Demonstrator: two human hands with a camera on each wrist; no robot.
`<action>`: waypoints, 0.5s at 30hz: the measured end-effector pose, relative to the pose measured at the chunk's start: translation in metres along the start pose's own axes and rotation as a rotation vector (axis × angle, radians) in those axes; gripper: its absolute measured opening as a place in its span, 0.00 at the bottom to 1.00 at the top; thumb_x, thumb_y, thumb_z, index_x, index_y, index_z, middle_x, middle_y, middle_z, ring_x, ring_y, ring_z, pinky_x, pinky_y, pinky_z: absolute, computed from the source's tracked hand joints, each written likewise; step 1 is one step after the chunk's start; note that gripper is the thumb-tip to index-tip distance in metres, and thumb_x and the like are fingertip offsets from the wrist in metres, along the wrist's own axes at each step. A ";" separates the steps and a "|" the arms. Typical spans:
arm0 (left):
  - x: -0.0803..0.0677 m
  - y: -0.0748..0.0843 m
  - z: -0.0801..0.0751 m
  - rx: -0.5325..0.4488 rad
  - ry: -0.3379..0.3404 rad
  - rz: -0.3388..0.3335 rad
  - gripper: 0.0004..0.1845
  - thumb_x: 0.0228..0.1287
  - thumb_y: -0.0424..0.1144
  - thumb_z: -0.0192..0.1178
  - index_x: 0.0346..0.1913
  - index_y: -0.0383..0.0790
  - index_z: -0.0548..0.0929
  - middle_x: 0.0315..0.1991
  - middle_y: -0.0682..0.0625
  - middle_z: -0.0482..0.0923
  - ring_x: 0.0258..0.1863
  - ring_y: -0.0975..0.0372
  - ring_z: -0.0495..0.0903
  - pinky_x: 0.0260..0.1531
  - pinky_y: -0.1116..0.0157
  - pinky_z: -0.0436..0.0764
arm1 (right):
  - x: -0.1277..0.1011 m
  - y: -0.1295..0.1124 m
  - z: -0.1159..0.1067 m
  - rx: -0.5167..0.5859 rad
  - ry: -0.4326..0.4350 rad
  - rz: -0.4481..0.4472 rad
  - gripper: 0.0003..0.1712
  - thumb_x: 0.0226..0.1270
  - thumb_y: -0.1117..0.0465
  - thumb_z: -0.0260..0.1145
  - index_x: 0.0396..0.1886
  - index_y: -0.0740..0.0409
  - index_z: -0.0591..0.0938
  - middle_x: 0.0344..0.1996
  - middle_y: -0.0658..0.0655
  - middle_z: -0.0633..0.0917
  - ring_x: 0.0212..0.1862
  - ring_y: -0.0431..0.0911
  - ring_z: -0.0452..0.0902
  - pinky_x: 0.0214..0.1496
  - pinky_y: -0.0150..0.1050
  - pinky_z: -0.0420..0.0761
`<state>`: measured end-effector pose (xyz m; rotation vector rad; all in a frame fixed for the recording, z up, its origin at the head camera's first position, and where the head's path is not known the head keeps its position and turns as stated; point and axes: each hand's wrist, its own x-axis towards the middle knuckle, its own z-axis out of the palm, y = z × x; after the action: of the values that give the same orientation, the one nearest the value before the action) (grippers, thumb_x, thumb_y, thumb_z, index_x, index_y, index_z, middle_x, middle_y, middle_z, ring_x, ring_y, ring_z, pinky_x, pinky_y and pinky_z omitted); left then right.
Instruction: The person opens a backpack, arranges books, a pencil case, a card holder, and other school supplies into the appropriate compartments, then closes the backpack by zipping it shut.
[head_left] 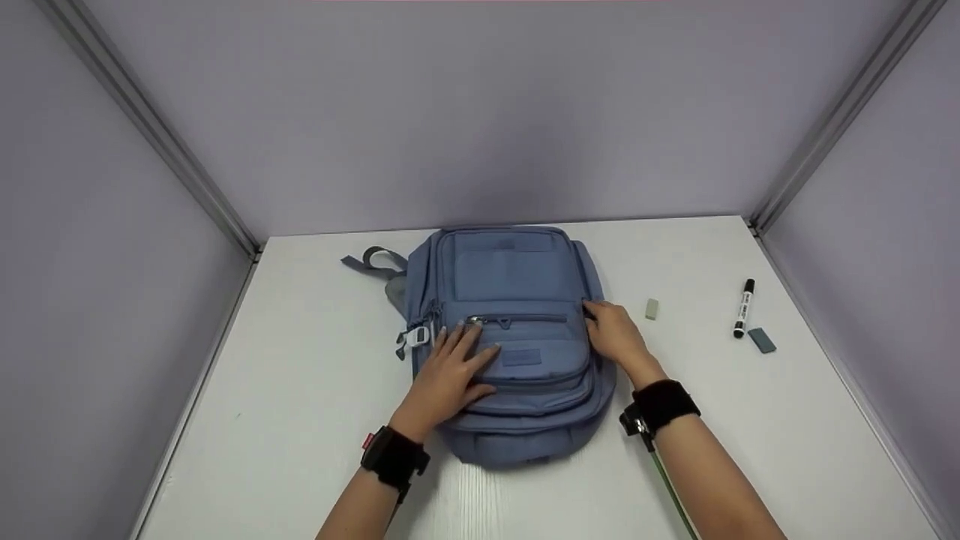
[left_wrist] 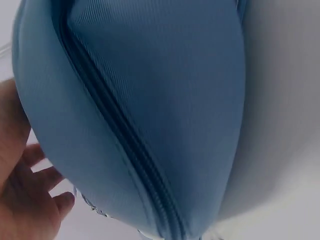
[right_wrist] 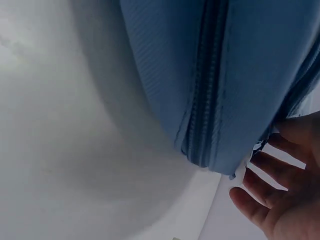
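Observation:
A blue backpack (head_left: pixel 517 274) lies on the white table with its front pockets facing up. My left hand (head_left: pixel 444 377) rests on the front pocket with fingers spread, the fingertips beside a metal zipper pull (head_left: pixel 475 320). At the bag's right edge, my right hand (head_left: pixel 616 331) pinches what looks like the zipper pull of the front compartment between thumb and index finger. The right wrist view shows the other fingers of that hand (right_wrist: pixel 287 185) loosely bent beside the bag. A zipper track (left_wrist: pixel 117 120) curves along the bag's side in the left wrist view.
To the right lie a small pale eraser-like block (head_left: pixel 652 309), a black-and-white marker (head_left: pixel 744 308) and a dark green block (head_left: pixel 763 340). A strap (head_left: pixel 373 262) and a white buckle (head_left: pixel 417 337) stick out at the bag's left. Grey panels (head_left: pixel 517 112) enclose the table.

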<state>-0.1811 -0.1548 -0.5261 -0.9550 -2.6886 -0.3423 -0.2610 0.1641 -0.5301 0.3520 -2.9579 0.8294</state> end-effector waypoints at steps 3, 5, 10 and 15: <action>0.004 -0.004 0.001 0.013 -0.056 0.020 0.36 0.63 0.60 0.61 0.72 0.51 0.69 0.75 0.41 0.56 0.73 0.41 0.52 0.68 0.43 0.52 | 0.005 0.000 0.005 -0.017 0.007 -0.023 0.21 0.69 0.70 0.58 0.60 0.76 0.75 0.55 0.75 0.77 0.58 0.68 0.72 0.61 0.58 0.71; 0.008 -0.006 0.001 0.033 -0.079 0.032 0.36 0.65 0.61 0.58 0.73 0.51 0.68 0.75 0.43 0.55 0.74 0.41 0.50 0.68 0.42 0.52 | 0.008 0.000 0.007 -0.033 0.037 -0.025 0.20 0.68 0.71 0.59 0.59 0.76 0.76 0.53 0.74 0.79 0.56 0.68 0.74 0.59 0.57 0.73; 0.019 -0.009 0.004 0.064 -0.098 0.035 0.35 0.67 0.61 0.54 0.74 0.52 0.66 0.75 0.44 0.56 0.73 0.41 0.50 0.67 0.41 0.54 | 0.021 0.002 0.007 -0.092 0.132 -0.003 0.17 0.66 0.71 0.62 0.55 0.72 0.81 0.49 0.70 0.82 0.50 0.66 0.78 0.52 0.58 0.77; 0.029 -0.010 0.006 0.050 -0.128 0.007 0.33 0.71 0.59 0.50 0.74 0.51 0.64 0.76 0.43 0.54 0.74 0.40 0.48 0.67 0.39 0.54 | 0.032 0.001 0.005 -0.076 0.196 0.041 0.14 0.68 0.69 0.62 0.51 0.69 0.84 0.44 0.68 0.84 0.45 0.64 0.81 0.46 0.57 0.79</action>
<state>-0.2099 -0.1441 -0.5237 -1.0041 -2.7931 -0.2176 -0.2923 0.1562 -0.5315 0.1936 -2.8126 0.7084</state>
